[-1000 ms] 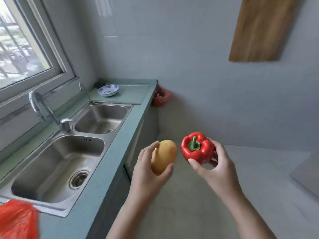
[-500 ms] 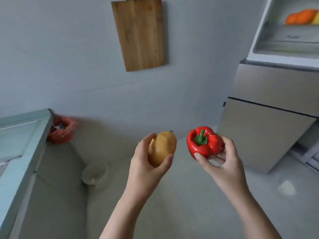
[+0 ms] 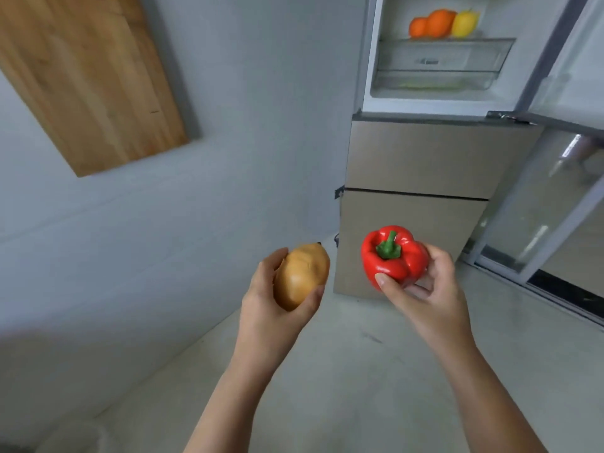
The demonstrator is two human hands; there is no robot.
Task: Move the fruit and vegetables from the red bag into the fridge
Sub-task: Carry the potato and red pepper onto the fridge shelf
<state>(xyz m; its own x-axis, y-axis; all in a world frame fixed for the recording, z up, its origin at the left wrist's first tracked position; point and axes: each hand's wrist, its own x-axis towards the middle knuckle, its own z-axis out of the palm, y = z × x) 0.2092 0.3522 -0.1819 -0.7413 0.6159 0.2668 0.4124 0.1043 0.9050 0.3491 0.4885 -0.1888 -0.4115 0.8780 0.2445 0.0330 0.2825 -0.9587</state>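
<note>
My left hand (image 3: pixel 268 308) is closed around a yellow-brown potato (image 3: pixel 300 275), held out at chest height. To its right, my right hand (image 3: pixel 428 289) grips a red bell pepper (image 3: pixel 394 258) with its green stem facing me. Ahead and to the right stands the fridge (image 3: pixel 421 161), its upper compartment open. On its shelf lie two orange fruits (image 3: pixel 431 23) and a yellow fruit (image 3: pixel 464 22), above a clear drawer (image 3: pixel 441 60). The red bag is out of view.
The open fridge door (image 3: pixel 562 57) stands at the far right, with a glass sliding door (image 3: pixel 536 207) below it. A wooden cutting board (image 3: pixel 85 76) hangs on the grey wall at upper left. Pale floor lies between me and the fridge.
The view has swung right, away from the sink and counter, and the fridge now stands ahead and closer. Both hands keep the same hold on the potato and the pepper.
</note>
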